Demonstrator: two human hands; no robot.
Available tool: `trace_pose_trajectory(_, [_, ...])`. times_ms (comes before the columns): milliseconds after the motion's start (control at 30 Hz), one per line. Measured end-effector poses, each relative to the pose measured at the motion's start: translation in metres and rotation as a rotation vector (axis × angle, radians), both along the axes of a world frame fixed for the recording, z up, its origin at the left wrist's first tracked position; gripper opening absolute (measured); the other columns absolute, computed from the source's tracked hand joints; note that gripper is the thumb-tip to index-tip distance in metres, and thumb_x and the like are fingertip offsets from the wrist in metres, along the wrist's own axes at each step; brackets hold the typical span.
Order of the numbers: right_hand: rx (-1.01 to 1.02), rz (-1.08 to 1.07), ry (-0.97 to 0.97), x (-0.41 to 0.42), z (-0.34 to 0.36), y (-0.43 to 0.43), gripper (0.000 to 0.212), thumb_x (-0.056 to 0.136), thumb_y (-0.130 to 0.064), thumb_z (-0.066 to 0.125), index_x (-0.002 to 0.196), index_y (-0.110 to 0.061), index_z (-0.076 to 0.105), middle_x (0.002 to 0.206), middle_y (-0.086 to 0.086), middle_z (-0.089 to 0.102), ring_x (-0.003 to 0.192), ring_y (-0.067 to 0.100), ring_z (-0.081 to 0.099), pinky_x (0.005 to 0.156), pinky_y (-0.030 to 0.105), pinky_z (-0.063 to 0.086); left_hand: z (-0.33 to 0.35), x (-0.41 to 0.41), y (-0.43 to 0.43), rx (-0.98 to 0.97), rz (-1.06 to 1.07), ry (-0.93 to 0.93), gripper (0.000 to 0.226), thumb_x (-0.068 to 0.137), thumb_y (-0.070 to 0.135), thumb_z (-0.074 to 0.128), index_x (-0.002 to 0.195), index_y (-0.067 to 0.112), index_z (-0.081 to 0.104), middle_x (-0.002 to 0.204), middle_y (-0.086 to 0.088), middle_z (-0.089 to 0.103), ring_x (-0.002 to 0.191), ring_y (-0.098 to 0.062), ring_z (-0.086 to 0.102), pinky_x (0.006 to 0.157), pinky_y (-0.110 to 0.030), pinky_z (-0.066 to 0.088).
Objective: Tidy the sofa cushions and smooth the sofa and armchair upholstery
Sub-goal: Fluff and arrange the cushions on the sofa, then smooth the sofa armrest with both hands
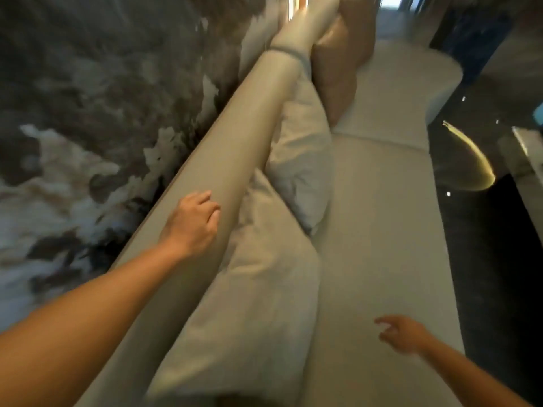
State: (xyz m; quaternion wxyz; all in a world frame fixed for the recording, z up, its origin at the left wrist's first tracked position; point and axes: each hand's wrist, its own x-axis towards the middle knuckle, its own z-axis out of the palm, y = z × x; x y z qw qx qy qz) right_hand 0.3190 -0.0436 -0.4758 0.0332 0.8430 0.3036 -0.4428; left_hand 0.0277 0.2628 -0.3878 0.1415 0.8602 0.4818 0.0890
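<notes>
A long beige sofa runs away from me, its rounded backrest [235,136] going up the middle of the view and its seat [379,230] to the right. Two pale cushions lean against the backrest: a near one [258,292] and a farther one [302,160]. Behind them stands a tan cushion [335,74]. My left hand [192,224] rests on the backrest top with fingers curled, holding nothing. My right hand [402,336] hovers over the near seat, fingers spread and blurred.
A dark marbled wall [97,113] runs along the left, behind the backrest. Glossy black floor [484,245] lies right of the seat, with a curved lit edge [473,154] and a pale table corner [529,148] at the far right.
</notes>
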Motion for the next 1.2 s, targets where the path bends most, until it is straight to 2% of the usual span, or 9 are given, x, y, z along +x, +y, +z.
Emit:
trace_pose_trajectory(133, [-0.016,-0.138,0.026,-0.083,0.001,-0.089,0.034,0.095,-0.011,0.057,0.128,-0.009,0.063,0.129,0.014,0.065,0.110,0.026,0.063,0.070,0.023,0.049,-0.022,-0.061,-0.047,0.126,-0.037,0.183,0.053,0.096,0.033,0.049,0.147,0.020,0.041,0.158,-0.015,0.030,0.144,-0.041,0.023,0.115,-0.051,0.023])
trace_pose_trajectory(300, [-0.061,-0.099,0.099,-0.232,0.019,-0.147,0.022,0.096,-0.018,0.055,0.106,-0.012,0.073,0.114,0.010,0.072,0.110,0.022,0.064,0.082,0.027,0.047,-0.022,-0.144,-0.128,0.100,-0.059,0.302,0.067,0.094,0.044,0.044,0.154,0.022,0.022,0.163,-0.013,0.017,0.147,-0.039,0.012,0.118,-0.053,0.013])
trace_pose_trajectory(367, [-0.013,-0.010,0.021,-0.272,0.030,-0.158,0.030,0.097,-0.027,0.048,0.072,-0.023,0.065,0.103,0.010,0.074,0.099,0.023,0.067,0.073,0.031,0.045,-0.022,-0.174,-0.162,0.068,-0.051,0.306,0.069,0.095,0.046,0.042,0.155,0.021,0.019,0.164,-0.011,0.013,0.148,-0.038,0.008,0.119,-0.053,0.009])
trace_pose_trajectory(433, [0.123,-0.010,-0.123,-0.289,0.041,-0.164,0.037,0.097,-0.029,0.045,0.062,-0.018,0.052,0.101,0.017,0.073,0.094,0.029,0.067,0.071,0.033,0.043,-0.024,-0.200,-0.197,0.048,-0.044,0.307,0.069,0.096,0.047,0.038,0.155,0.021,0.014,0.164,-0.009,0.008,0.149,-0.036,0.004,0.120,-0.053,0.006])
trace_pose_trajectory(567, [0.234,0.079,-0.255,-0.316,0.063,-0.190,0.037,0.099,-0.030,0.036,0.079,-0.014,0.063,0.109,0.022,0.070,0.100,0.035,0.065,0.079,0.035,0.046,-0.020,-0.249,-0.281,-0.020,-0.005,0.280,0.067,0.096,0.047,0.033,0.155,0.021,0.014,0.165,-0.007,0.008,0.149,-0.034,0.001,0.120,-0.052,0.003])
trace_pose_trajectory(633, [0.308,0.157,-0.377,-0.339,0.075,-0.218,0.038,0.101,-0.032,0.031,0.105,-0.016,0.066,0.122,0.017,0.067,0.111,0.034,0.060,0.091,0.038,0.043,-0.013,-0.269,-0.334,-0.087,-0.022,0.270,0.064,0.098,0.047,0.028,0.155,0.022,0.013,0.164,-0.008,0.008,0.149,-0.034,0.000,0.119,-0.053,0.003])
trace_pose_trajectory(800, [0.343,0.177,-0.402,-0.375,0.089,-0.280,0.055,0.101,-0.046,0.018,0.153,-0.031,0.020,0.163,0.005,0.021,0.149,0.029,0.017,0.121,0.047,0.013,0.011,-0.297,-0.416,-0.268,-0.059,0.257,0.056,0.100,0.048,0.030,0.153,0.041,0.012,0.165,-0.003,0.001,0.148,-0.034,-0.005,0.118,-0.052,0.016])
trace_pose_trajectory(967, [0.327,0.200,-0.345,-0.396,0.088,-0.318,0.056,0.098,-0.056,0.015,0.151,-0.049,-0.002,0.166,-0.002,-0.011,0.151,0.026,-0.015,0.120,0.054,-0.006,0.019,-0.301,-0.456,-0.339,-0.094,0.314,0.067,0.100,0.046,0.038,0.155,0.033,0.002,0.164,-0.006,-0.013,0.147,-0.039,-0.014,0.114,-0.056,0.024])
trace_pose_trajectory(1200, [0.275,0.244,-0.320,-0.409,0.090,-0.335,0.081,0.085,-0.074,0.041,0.148,-0.056,-0.006,0.164,-0.004,-0.020,0.150,0.028,-0.021,0.117,0.063,-0.005,0.007,-0.300,-0.471,-0.282,-0.122,0.385,0.105,0.085,0.074,0.043,0.154,0.014,-0.011,0.160,-0.020,-0.022,0.145,-0.044,-0.018,0.112,-0.059,0.025])
